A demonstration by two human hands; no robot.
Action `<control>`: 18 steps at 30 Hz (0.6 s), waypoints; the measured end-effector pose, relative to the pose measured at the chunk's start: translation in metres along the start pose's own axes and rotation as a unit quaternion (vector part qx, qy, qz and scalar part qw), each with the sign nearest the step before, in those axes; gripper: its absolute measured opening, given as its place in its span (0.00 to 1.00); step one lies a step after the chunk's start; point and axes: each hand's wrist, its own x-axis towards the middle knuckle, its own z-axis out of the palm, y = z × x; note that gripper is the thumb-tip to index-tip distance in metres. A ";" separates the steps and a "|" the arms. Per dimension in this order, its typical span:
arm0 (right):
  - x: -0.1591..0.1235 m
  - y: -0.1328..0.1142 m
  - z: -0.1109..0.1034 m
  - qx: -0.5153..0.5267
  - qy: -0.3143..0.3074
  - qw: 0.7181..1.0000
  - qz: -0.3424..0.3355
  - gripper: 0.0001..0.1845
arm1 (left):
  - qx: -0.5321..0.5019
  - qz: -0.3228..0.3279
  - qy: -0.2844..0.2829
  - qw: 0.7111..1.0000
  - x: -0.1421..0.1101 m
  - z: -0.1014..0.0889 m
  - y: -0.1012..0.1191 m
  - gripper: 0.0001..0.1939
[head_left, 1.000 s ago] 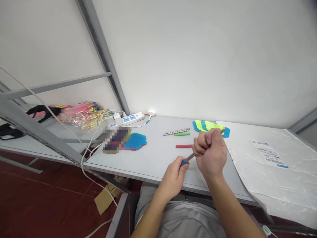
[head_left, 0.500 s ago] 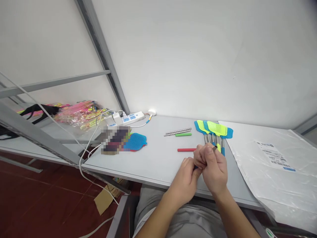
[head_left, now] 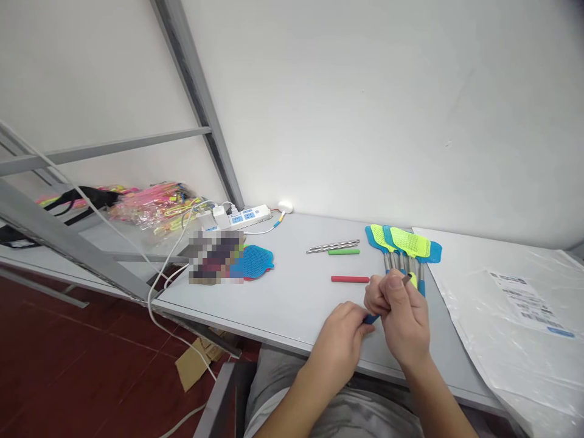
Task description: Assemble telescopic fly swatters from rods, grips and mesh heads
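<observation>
Left hand (head_left: 340, 340): fingers closed on blue handle (head_left: 370, 319), above the table's (head_left: 274, 304) near edge. Right hand (head_left: 404, 313): clenched round steel tube (head_left: 406, 279), end protruding. Red handle (head_left: 350, 279): on table, left of right hand. Green handle (head_left: 344, 252): farther, beside thin metal rods (head_left: 335, 246). Swatters (head_left: 410, 243), blue and yellow: overlapping, beyond right hand.

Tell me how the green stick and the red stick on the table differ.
Color: the green stick is bright green; the red stick is plain red.
Place: the green stick lies beside the metal rods; the red stick lies apart from them, closer to the right hand.
Shared: both are slim and straight, lying flat on the table.
</observation>
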 end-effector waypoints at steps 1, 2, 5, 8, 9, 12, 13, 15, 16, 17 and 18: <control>0.000 0.002 0.001 -0.006 -0.002 1.000 0.006 0.20 | -0.008 0.001 0.002 1.000 0.000 0.000 0.000 0.10; -0.001 0.004 0.001 -0.012 -0.006 1.000 0.012 0.19 | -0.017 0.003 0.006 1.000 0.001 -0.001 0.001 0.11; -0.004 0.009 0.003 -0.029 -0.020 0.999 0.029 0.19 | -0.044 0.003 0.016 0.999 0.001 -0.002 0.002 0.14; -0.007 0.013 0.001 -0.036 -0.021 0.999 0.032 0.19 | -0.050 -0.001 0.017 0.999 0.001 -0.002 0.003 0.16; -0.008 0.013 -0.001 -0.036 -0.021 0.999 0.032 0.19 | -0.047 -0.002 0.016 0.999 0.001 -0.002 0.003 0.16; -0.011 0.014 -0.005 -0.031 -0.022 0.999 0.033 0.19 | -0.028 -0.008 0.010 1.000 0.001 0.000 0.003 0.15; -0.012 0.015 -0.007 -0.029 -0.024 0.999 0.033 0.19 | -0.021 -0.010 0.009 1.000 0.000 0.000 0.003 0.14; -0.013 0.015 -0.007 -0.025 -0.031 0.999 0.033 0.18 | -0.014 -0.011 0.008 1.000 0.000 0.001 0.003 0.13; -0.013 0.015 -0.007 -0.024 -0.035 0.999 0.033 0.18 | -0.014 -0.011 0.008 1.000 0.000 0.000 0.002 0.13; -0.013 0.014 -0.007 -0.023 -0.037 0.999 0.033 0.18 | -0.016 -0.011 0.008 1.000 0.000 0.000 0.003 0.12; -0.013 0.014 -0.007 -0.023 -0.038 0.999 0.032 0.18 | -0.021 -0.011 0.007 1.000 0.000 -0.001 0.003 0.12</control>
